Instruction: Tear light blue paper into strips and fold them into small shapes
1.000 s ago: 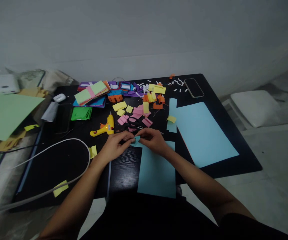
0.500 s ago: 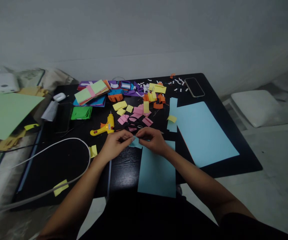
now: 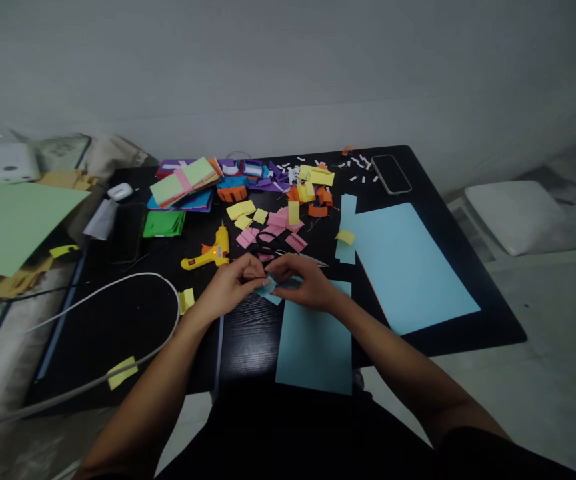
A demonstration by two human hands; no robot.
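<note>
Between my hands is a small piece of light blue paper [image 3: 270,293], pinched near the table's front. My left hand [image 3: 232,288] grips its left side between thumb and fingers. On the other side my right hand [image 3: 304,283] has thumb and fingers closed at the piece, with the fingertips partly hidden. Under my right hand lies a larger blue sheet [image 3: 314,347], reaching over the front edge. Scissors [image 3: 313,259] with dark handles rest just beyond my fingers. A yellow glue gun [image 3: 210,252] lies beyond my left hand.
Pink paper pieces [image 3: 295,241], yellow pieces and orange pieces are scattered behind the scissors. A big blue sheet [image 3: 413,267] and a phone [image 3: 391,175] lie to the right. A white cable [image 3: 173,300] loops across the left. Green folded paper [image 3: 164,224] sits near a paper stack [image 3: 185,181].
The small blue paper has tilted and shifted slightly left between my fingers. My right fingertips have moved a little left, and more of the scissors' blades shows.
</note>
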